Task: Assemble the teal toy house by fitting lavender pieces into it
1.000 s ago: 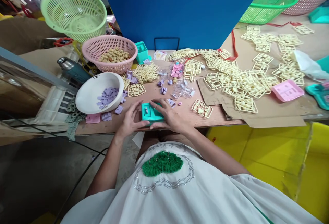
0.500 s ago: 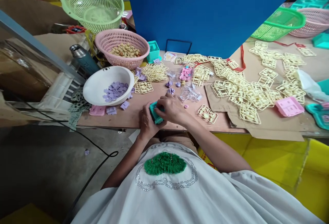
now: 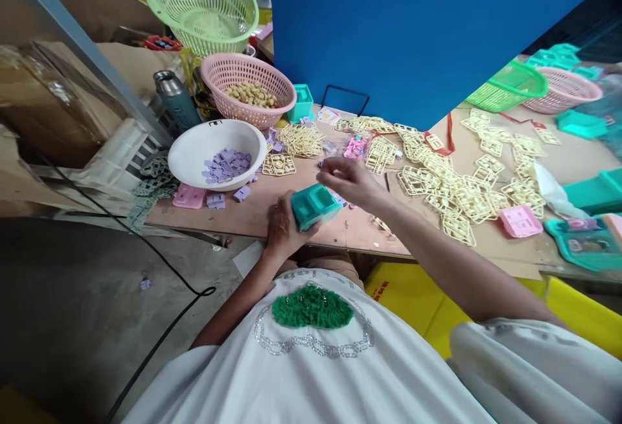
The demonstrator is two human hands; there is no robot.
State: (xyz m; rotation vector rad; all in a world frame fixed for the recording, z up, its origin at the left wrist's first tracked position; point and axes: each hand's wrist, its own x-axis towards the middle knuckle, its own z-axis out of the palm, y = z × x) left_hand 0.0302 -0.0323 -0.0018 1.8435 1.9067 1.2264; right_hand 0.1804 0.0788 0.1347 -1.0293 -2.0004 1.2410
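Note:
My left hand (image 3: pixel 286 226) is wrapped round a teal plastic box (image 3: pixel 315 206) at the table's front edge. The box is tilted, and recessed panels show on its upper face. Above it and slightly to the right hovers my right hand (image 3: pixel 350 181), apart from the box, its fingers curled together. Whatever those fingertips may hold is too small or hidden to make out. Purple plastic pieces (image 3: pixel 228 166) lie in a white bowl (image 3: pixel 182 159) to the left. Behind my right hand lies a bag of small pink parts (image 3: pixel 356 146).
Cream part frames (image 3: pixel 466 197) cover the cardboard on the right, near a pink tray (image 3: pixel 521 222). A pink basket (image 3: pixel 218 90) of small tan pieces stands behind the bowl, beside a flask (image 3: pixel 177 103). A blue panel (image 3: pixel 379 35) rises at the back.
My right hand has left the box and lifted up and to the right. The box has turned in my left hand, showing more of its panelled face. The camera view has shifted.

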